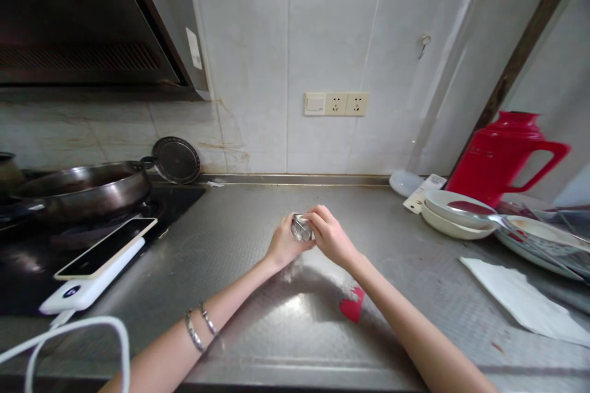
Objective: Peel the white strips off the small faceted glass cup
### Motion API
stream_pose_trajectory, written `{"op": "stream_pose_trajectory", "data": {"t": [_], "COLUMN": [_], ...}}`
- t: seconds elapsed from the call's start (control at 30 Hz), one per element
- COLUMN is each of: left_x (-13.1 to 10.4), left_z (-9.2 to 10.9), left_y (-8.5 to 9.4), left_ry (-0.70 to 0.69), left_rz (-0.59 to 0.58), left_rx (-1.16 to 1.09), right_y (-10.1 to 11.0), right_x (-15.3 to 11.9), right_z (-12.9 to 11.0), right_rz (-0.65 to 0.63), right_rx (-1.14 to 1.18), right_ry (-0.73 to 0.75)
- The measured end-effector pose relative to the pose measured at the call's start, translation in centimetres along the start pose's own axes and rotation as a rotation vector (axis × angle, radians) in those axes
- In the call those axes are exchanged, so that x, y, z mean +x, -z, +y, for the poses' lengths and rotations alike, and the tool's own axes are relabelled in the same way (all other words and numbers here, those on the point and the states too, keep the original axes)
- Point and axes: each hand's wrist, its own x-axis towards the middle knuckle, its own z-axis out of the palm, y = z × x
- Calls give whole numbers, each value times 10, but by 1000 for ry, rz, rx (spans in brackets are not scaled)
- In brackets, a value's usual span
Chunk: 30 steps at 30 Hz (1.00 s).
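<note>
A small round silvery vessel [302, 230], glass or shiny metal, is held above the steel counter, its round opening facing me. My left hand [282, 244] wraps round its left side and underside, with two bracelets on that forearm. At the upper right of the rim, the bent fingers of my right hand [325, 228] are closed on something white, perhaps tissue or cloth, too small to make out. The fingertips partly hide the opening. Below the hands, a torn red patch [353, 305] lies on the counter [258, 313].
At left, a phone [108, 249] and a white power bank [92, 282] with a cable lie by the stove; a steel pan [87, 190] sits behind. At right are stacked bowls [456, 224], plates, a red thermos flask [500, 156] and a white paper sheet [525, 301].
</note>
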Motion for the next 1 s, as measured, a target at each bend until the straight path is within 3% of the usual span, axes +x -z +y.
{"op": "stream_pose_trajectory", "data": {"t": [0.13,0.27,0.47,0.63,1.0], "left_x": [5,6,0,-3,6], "left_z": [-4,-6,-2,1,-12], "left_y": [4,4,0,-3,4], "left_ry": [20,29,31,-10,53], "left_rz": [18,14,-10,-14,-9], "left_rx": [2,-9,-55,-26,-92], "right_y": [0,1,2,-1,-3], "right_x": [-1,-2,-2,-3,-7], "right_z": [-5,-7,2,4,-11], "right_rz": [-35,-57,198,57,-38], "right_rx": [-24,55,105,56,70], "right_ry": [89,78,-124,-89,55]}}
